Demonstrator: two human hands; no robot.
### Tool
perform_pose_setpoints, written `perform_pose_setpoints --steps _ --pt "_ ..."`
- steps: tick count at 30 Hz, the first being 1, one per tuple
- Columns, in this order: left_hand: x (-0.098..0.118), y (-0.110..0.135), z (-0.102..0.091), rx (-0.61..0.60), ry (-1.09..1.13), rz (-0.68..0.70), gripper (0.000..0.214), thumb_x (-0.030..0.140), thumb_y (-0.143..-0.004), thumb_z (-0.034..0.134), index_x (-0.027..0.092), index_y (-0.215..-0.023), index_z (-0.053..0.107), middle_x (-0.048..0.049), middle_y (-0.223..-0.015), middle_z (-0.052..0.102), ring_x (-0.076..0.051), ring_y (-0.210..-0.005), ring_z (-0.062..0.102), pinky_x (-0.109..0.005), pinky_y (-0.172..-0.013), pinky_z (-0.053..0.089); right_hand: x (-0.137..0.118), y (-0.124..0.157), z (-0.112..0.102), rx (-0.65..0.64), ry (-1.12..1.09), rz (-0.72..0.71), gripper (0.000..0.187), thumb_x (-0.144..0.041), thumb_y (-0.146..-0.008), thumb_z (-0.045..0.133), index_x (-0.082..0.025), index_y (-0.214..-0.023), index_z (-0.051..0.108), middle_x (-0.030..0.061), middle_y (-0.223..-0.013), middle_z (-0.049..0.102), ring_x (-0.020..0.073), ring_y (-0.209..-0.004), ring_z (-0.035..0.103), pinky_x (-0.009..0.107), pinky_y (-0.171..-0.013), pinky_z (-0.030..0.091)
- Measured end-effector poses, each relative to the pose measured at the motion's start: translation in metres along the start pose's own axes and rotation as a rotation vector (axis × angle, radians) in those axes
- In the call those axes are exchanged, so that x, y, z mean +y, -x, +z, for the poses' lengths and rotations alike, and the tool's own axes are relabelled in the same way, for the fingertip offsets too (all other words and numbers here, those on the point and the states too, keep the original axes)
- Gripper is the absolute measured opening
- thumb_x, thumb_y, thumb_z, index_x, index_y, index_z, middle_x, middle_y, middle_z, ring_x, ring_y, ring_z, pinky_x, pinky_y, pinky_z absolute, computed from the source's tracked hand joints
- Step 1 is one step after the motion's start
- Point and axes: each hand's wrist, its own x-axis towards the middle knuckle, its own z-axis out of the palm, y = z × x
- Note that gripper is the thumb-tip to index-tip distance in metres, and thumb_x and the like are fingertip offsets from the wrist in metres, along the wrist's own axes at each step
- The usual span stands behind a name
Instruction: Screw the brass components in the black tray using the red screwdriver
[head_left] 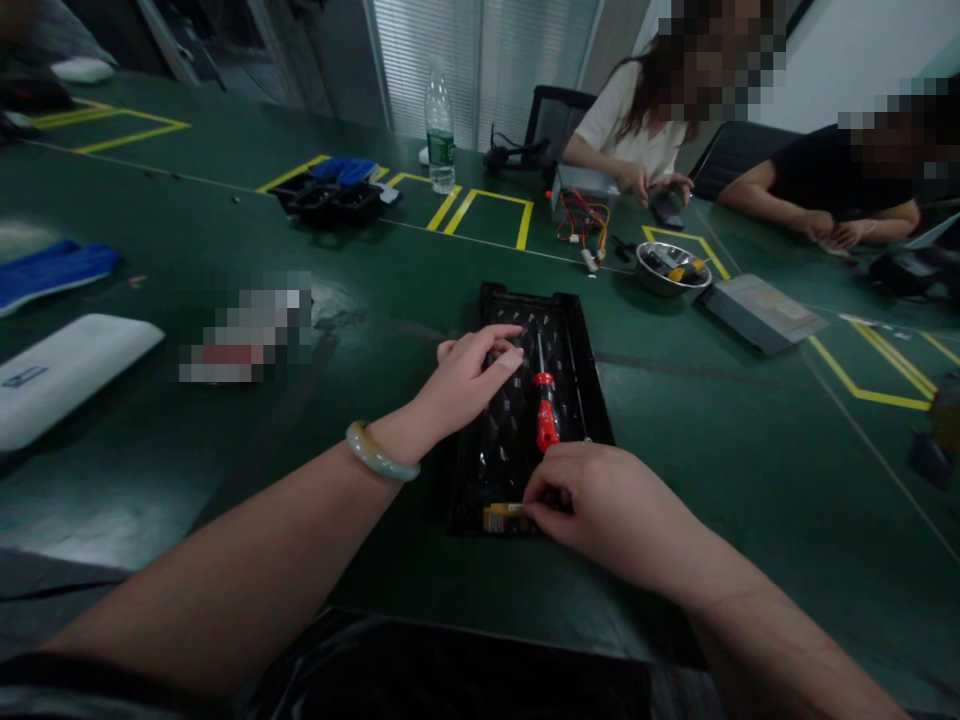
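Observation:
A black rectangular tray-like panel (495,430) with a raised diamond pattern lies on the table before me. A screwdriver (547,415) with a red handle rests lengthwise on it, its shaft pointing away from me. At the panel's near edge my right hand (600,505) has thumb and index finger pinched on the end of a small yellow part with a white label (501,517); its exact kind is unclear. My left hand (480,372) is over the panel's left side, fingers loosely bent and apart, holding nothing. A bangle circles the left wrist.
Left of me lie a white case (71,375) and a blue glove (56,272). Farther off are a black tray (330,195), a water bottle (440,140), a metal bowl of parts (673,270) and a grey metal panel (765,312). Two people sit across the table (360,290).

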Motion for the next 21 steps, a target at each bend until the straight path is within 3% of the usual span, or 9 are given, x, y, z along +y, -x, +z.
perform_pose_setpoints --steps 16,21 --pt "0.0017 0.001 -0.0015 -0.027 -0.035 -0.006 0.034 0.039 -0.103 0.049 0.029 -0.134 0.058 0.0011 -0.117 0.074 -0.021 -0.117 0.063 -0.045 -0.11 0.029 -0.0056 0.0011 0.0037 -0.021 0.118 -0.044 0.009 -0.021 -0.089 0.064 -0.023 -0.082 0.069 -0.002 -0.085 0.07 0.0156 -0.078 0.062 0.032 -0.077 0.045" --pt "0.0006 0.0002 -0.001 -0.033 -0.049 -0.004 0.034 0.038 -0.102 0.051 0.029 -0.134 0.058 0.0015 -0.117 0.074 -0.021 -0.116 0.063 -0.045 -0.109 0.03 -0.0039 0.0006 0.0031 -0.055 0.075 0.004 0.008 -0.022 -0.089 0.067 -0.025 -0.085 0.073 -0.0028 -0.085 0.072 0.0157 -0.079 0.063 0.032 -0.076 0.045"
